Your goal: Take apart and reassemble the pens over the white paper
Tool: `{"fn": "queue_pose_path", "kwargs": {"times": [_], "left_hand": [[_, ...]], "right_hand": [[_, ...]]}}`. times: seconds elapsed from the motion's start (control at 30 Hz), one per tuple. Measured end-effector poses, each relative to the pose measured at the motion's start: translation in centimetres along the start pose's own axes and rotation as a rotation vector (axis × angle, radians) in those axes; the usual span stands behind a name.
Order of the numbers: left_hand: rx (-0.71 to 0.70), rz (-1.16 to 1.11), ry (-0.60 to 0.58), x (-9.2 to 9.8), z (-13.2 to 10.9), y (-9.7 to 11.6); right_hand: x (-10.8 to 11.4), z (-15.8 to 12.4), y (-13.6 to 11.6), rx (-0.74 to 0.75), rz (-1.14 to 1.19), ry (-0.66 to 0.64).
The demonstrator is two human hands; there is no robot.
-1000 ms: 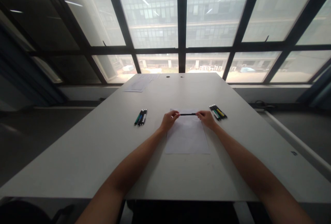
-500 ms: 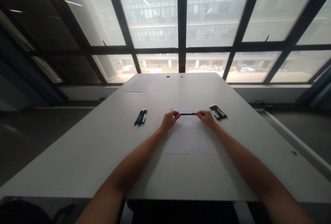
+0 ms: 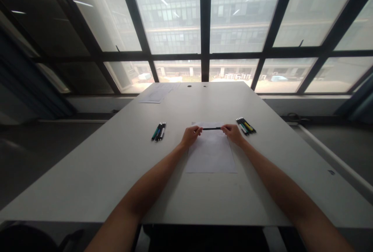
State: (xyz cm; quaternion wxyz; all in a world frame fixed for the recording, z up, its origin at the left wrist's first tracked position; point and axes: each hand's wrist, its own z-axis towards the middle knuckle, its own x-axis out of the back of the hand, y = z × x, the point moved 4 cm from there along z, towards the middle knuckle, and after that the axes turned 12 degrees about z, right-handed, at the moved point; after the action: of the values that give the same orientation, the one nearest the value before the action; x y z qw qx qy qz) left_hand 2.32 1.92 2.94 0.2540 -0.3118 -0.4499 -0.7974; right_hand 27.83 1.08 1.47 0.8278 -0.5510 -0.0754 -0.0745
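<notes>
A dark, slim pen [image 3: 211,128] is stretched level between my two hands, above the far part of a white paper sheet [image 3: 211,155]. My left hand [image 3: 191,134] pinches its left end, and my right hand [image 3: 231,131] pinches its right end. Both hands are closed, and the fingertips hide the pen's ends. Just beyond my right hand lies a row of several pens [image 3: 246,126], some with green, white and yellow parts. Another group of pens [image 3: 158,132], dark with green, blue and white, rests to the left of my left hand.
Everything lies on a long white table [image 3: 116,182]. Several printed sheets [image 3: 155,94] are at its far left corner. A small dark scrap [image 3: 331,172] sits near the right edge. Tall dark-framed windows [image 3: 205,30] stand behind the table's far end.
My left fingers have shifted slightly on the pen's left end, closing in a little. The pen, my right hand and the sheet stay practically where they were.
</notes>
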Motion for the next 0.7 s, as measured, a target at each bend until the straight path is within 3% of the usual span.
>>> {"fn": "queue_pose_path", "kwargs": {"times": [0.7], "left_hand": [[0.019, 0.008, -0.017, -0.21, 0.04, -0.15]], "right_hand": [[0.02, 0.10, 0.16, 0.018, -0.012, -0.013]]}}
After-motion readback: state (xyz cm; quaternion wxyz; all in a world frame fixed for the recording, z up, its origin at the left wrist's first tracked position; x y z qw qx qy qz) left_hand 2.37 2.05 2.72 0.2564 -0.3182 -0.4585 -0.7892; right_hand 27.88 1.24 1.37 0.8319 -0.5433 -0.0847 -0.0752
